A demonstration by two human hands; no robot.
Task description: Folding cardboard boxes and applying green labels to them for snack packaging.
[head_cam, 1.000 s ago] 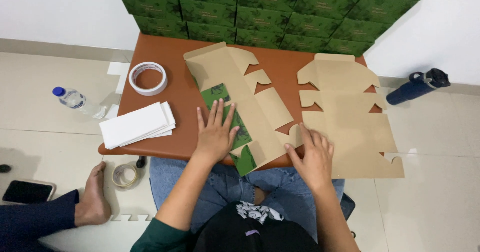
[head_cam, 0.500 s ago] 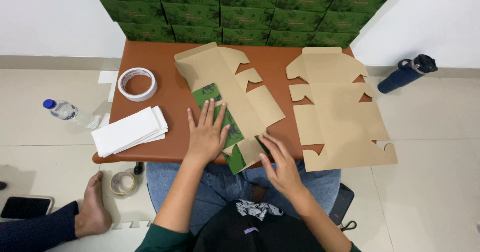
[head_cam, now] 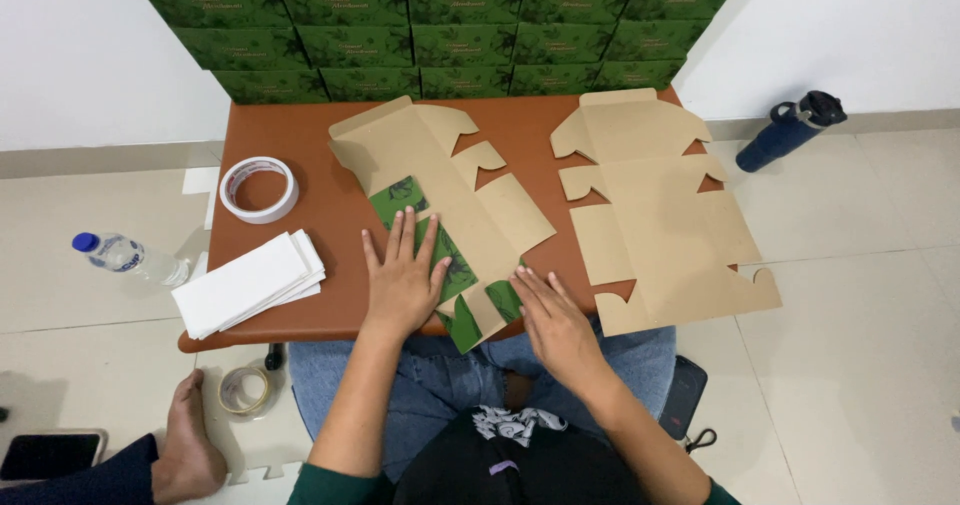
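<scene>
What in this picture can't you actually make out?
Head view only:
- The part of the folded cardboard blank under the left hand and right hand: covered by the palms.
- The table front edge: hidden by the arms.
- The dark phone and another person's foot: cut by the bottom edge.
- The stacked green boxes: top row cut off.

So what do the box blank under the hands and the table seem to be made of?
Box blank: apparently thin cardboard, matte kraft brown inside, green printed outside; it shows die-cut flaps and fold creases.
Table: smooth reddish-brown top, probably laminate or coated wood; the material cannot be told for sure.
</scene>
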